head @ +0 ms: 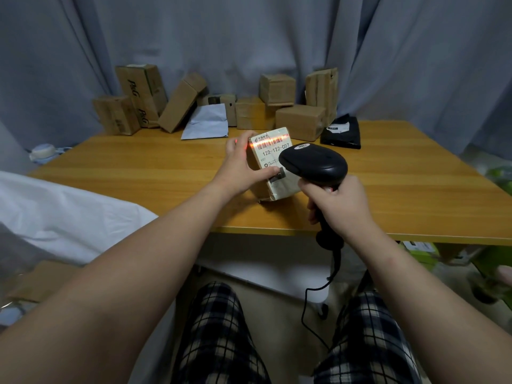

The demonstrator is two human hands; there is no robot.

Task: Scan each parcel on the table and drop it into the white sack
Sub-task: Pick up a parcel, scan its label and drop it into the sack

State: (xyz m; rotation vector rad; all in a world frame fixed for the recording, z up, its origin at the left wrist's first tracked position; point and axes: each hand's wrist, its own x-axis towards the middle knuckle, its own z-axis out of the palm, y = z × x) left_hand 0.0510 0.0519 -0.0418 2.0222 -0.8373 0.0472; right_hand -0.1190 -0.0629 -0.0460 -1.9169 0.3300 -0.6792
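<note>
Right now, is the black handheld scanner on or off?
On: a red line from the black scanner crosses the brown cardboard parcel.

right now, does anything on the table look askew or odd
The long box at the back left leans at a slant instead of lying flat, and the tall box at back right looks crumpled on top.

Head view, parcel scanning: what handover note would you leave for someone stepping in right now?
Left hand holds the labelled parcel, tilted on the table.
Right hand grips the scanner; its red line crosses the barcode.
White sack lies to the left.
Sacked so far: cannot tell.
Left to do: drop this parcel in, then scan the parcels along the far edge.
</note>
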